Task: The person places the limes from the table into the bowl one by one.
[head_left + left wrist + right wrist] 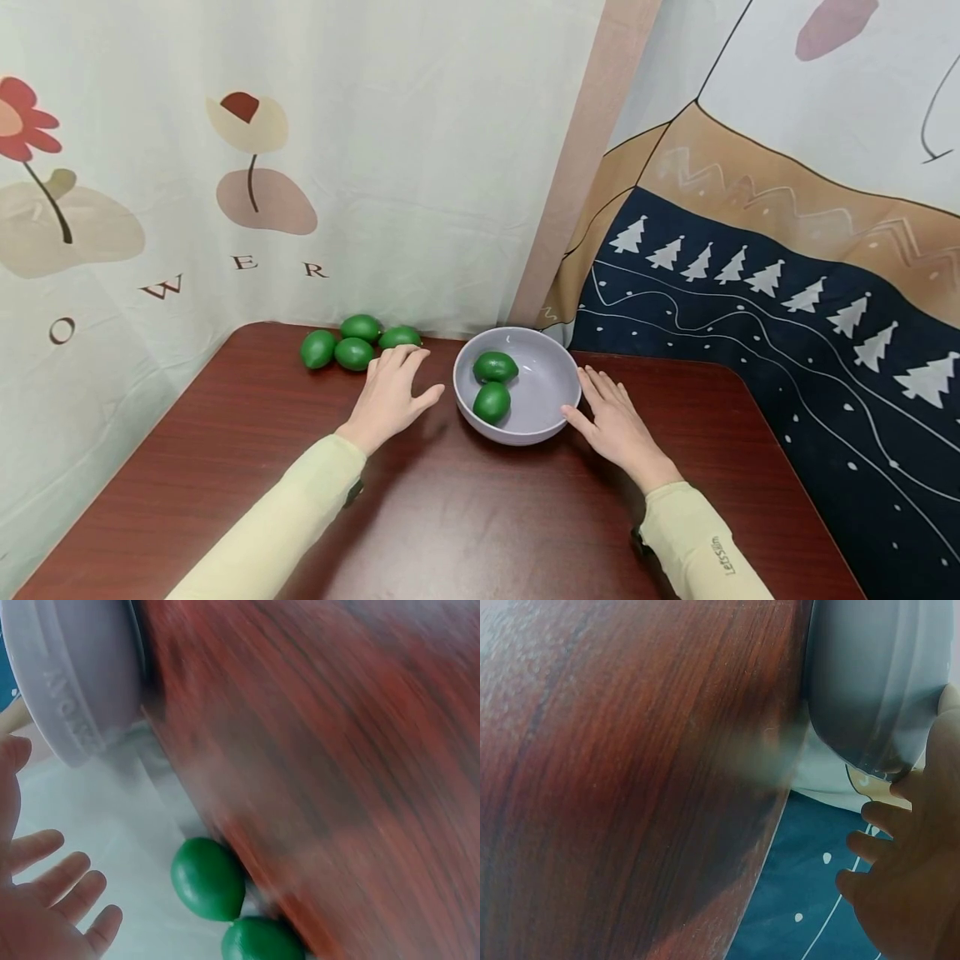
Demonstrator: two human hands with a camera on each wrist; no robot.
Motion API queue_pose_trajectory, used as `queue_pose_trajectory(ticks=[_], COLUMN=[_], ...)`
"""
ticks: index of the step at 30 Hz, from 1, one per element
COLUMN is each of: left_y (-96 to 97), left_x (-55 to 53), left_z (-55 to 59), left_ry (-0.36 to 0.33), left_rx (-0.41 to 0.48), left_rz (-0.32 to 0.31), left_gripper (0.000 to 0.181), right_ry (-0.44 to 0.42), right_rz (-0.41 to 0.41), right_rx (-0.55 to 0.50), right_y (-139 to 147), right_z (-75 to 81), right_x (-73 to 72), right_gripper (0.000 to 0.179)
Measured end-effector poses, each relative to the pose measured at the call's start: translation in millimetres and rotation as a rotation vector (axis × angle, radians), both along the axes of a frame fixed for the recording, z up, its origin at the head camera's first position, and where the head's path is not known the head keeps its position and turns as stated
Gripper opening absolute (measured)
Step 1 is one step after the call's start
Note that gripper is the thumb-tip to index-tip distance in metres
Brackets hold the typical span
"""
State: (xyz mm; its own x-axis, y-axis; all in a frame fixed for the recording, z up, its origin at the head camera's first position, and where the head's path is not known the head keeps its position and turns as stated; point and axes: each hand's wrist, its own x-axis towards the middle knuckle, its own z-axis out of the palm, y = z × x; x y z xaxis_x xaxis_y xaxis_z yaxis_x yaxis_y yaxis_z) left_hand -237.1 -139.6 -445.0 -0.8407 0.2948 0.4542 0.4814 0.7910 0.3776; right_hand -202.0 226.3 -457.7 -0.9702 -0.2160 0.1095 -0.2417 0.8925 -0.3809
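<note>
While the right hand (617, 423) rests against the bowl (546, 392), the left hand (390, 398) is nearer the loose limes (354, 354).
Four, at far edge of table (465, 525), beyond and leftward of it; nearest lime (400, 336) has long axis roughly crosswise. Left fingers spread, empty; right fingers extended.

Curtained spot, room type undeterminable: flower-print curtain (420, 167) behind table (450, 508), tree-print cloth (750, 333) beyond far right corner.
</note>
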Motion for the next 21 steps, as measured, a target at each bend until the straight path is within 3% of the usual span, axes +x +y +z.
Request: queue_pose_trajectory(ticks=[21], left_y=[-45.1], left_x=[-6.1], left_z=[-3.1], left_ry=[-0.043], left_rx=[-0.057], left_rz=[0.053], left_gripper=[0.058], right_ry=[-0.013], right_rz=[-0.002], right_rx=[-0.006], right_y=[1.4], right_z=[-1.6], right_x=[-1.0], right_gripper=[0.08])
